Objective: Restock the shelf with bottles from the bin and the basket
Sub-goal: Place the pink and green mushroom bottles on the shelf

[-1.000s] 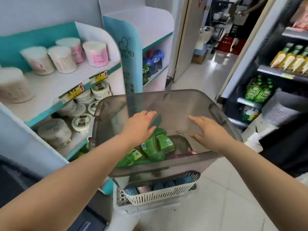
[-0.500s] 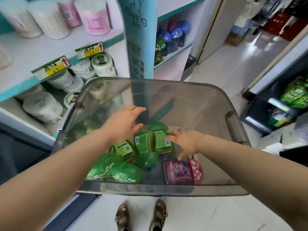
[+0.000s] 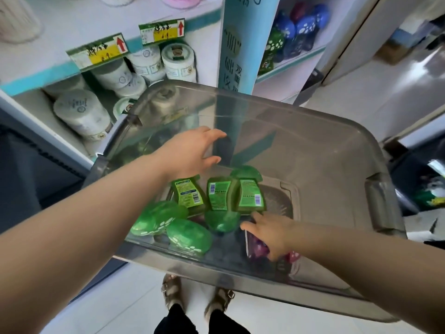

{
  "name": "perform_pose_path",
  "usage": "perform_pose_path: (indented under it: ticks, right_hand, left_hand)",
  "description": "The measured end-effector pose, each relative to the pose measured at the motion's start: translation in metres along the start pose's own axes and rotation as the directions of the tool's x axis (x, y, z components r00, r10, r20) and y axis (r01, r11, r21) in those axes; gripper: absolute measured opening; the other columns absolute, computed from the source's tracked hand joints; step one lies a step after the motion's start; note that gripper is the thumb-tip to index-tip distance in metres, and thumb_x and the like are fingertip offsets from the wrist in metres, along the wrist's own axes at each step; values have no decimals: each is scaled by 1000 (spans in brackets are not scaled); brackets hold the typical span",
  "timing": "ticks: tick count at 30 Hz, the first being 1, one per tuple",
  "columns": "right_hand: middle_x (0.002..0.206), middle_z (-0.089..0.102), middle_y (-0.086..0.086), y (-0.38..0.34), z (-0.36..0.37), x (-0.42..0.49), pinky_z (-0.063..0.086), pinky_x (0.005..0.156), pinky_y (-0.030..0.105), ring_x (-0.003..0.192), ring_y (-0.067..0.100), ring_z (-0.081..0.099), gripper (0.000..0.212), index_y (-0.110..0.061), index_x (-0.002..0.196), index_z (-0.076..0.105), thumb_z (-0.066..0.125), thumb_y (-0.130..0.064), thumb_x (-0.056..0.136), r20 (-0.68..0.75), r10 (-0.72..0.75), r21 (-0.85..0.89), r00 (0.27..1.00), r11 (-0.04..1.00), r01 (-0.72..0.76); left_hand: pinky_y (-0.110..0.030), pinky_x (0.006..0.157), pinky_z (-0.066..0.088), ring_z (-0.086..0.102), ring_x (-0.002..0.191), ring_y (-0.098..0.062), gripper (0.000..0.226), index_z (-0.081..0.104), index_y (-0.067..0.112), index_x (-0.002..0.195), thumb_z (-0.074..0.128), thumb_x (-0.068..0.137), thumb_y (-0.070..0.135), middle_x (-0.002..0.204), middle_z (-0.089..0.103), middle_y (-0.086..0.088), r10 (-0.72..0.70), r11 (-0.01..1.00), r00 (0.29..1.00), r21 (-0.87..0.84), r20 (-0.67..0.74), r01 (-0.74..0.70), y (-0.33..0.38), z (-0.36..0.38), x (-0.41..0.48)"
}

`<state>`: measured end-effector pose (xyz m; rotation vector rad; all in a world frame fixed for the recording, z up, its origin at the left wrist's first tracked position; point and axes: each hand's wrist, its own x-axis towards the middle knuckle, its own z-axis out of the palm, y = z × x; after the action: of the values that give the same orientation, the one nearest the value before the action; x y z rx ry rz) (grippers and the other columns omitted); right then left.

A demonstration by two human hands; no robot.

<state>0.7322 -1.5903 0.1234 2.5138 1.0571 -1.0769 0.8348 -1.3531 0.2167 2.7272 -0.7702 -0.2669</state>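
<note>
Right hand (image 3: pixel 267 233): fingers (image 3: pixel 244 228) loosely spread, pointing down into the bin, thumb low on the near side. The hand lies over a purple bottle (image 3: pixel 256 245). Cannot tell whether fingers and thumb have closed on it or only touch it. The bottle's pink spotted cap (image 3: pixel 292 256) shows just past the wrist.

Left hand (image 3: pixel 190 153): fingers straight and pressed together, thumb held apart below them, palm down. It holds nothing and hovers over the bin's left half, above the green bottles and clear of them.

Green bottles (image 3: pixel 218 194): three lie side by side on the bin floor, labels up, barcodes visible. Their rounded green caps (image 3: pixel 187 235) with white dots point toward the near wall. All lie between the two hands.

Bin (image 3: pixel 313 145): translucent grey, wide, with a moulded handle (image 3: pixel 380 206) on the right end.

Beyond the bin: white shelf (image 3: pixel 48 73) with a teal edge, yellow price tags (image 3: pixel 98 50) on that edge, and white tubs (image 3: pixel 81 112) on the level beneath. Blue spotted bottles (image 3: pixel 303 27) stand on the next shelf to the right.

Below: sandalled feet (image 3: pixel 173 290) on pale floor tiles.
</note>
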Motion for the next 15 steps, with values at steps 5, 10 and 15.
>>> perform_pose_path:
  ticks: [5, 10, 15]
  right_hand:
    - [118, 44, 5, 13, -37, -19, 49, 83, 35, 98, 24, 54, 91, -28, 136, 24, 73, -46, 62, -245, 89, 190, 965, 981, -42]
    - [116, 53, -2, 23, -90, -26, 50, 83, 31, 97, 15, 59, 81, -36, 121, 30, 83, -38, 60, -432, 597, 857, 676, 506, 101]
    - [113, 58, -2, 2, -114, 9, 52, 78, 26, 95, 11, 59, 69, -28, 118, 35, 82, -32, 68, -205, 834, 881, 512, -70, 468]
  left_hand:
    - [-34, 103, 38, 49, 122, -24, 62, 37, 22, 143, 62, 87, 33, 135, 52, -8, -10, 999, 997, -38, 80, 13, 6, 0, -3]
    - [-20, 99, 36, 50, 119, -13, 79, 30, 24, 145, 71, 80, 41, 134, 51, -2, -5, 941, 951, -320, 311, 110, 23, -5, -11]
    - [-22, 75, 57, 68, 84, -4, 73, 31, 26, 135, 76, 78, 18, 105, 61, 7, -92, 681, 953, -680, 288, 271, 35, -3, -12]
